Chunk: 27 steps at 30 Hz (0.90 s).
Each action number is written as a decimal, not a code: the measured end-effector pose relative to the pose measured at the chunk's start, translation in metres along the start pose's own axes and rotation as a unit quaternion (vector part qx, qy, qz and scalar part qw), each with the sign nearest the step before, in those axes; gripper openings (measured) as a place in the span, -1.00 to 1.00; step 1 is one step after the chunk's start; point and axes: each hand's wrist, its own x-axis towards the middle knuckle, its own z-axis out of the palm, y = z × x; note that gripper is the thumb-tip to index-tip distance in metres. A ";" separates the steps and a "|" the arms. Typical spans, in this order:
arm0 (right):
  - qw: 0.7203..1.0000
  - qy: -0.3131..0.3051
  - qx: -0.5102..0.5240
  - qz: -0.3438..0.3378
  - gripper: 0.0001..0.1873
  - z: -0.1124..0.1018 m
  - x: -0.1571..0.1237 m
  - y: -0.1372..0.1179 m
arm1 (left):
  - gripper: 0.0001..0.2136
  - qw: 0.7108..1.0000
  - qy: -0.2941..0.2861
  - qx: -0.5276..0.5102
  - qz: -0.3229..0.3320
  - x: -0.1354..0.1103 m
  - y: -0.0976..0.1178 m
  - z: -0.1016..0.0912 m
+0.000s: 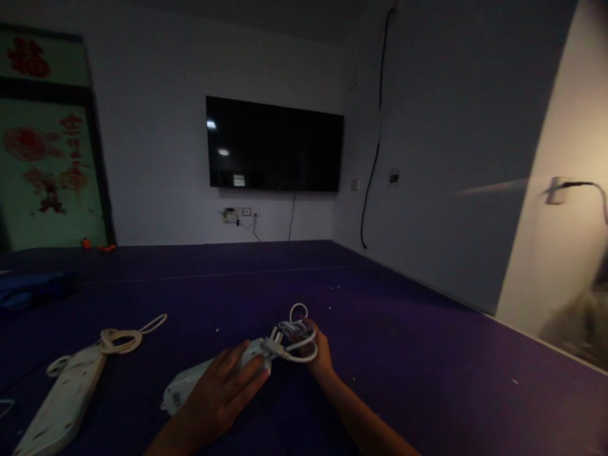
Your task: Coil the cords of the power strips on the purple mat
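Observation:
A white power strip (183, 383) lies on the dark purple carpet in front of me. My left hand (221, 396) rests flat on top of it, fingers stretched out. My right hand (319, 354) is closed around the strip's coiled white cord (298, 335), with the plug (273, 345) sticking out by the strip's end. The room is dim.
A second white power strip (59, 402) with a bundled cord (121, 341) lies to the left. A blue object (28, 288) sits at the far left. A black TV (274, 144) hangs on the far wall above outlets (240, 214). A white wall runs along the right.

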 end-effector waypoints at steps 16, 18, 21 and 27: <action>0.972 0.069 -0.220 -0.051 -0.77 -0.030 0.011 -0.020 | -0.35 0.970 -0.141 -0.089 -0.175 -0.035 -0.029 0.033; 0.967 0.061 -0.243 -0.046 -0.78 -0.030 0.010 -0.021 | -0.31 0.966 -0.159 -0.113 -0.171 -0.036 -0.028 0.035; 0.956 0.046 -0.290 -0.029 -0.81 -0.029 0.009 -0.022 | -0.27 0.958 -0.179 -0.137 -0.176 -0.039 -0.026 0.039; 0.935 0.023 -0.351 -0.032 -0.81 -0.027 0.007 -0.022 | -0.24 0.943 -0.215 -0.144 -0.209 -0.039 -0.025 0.043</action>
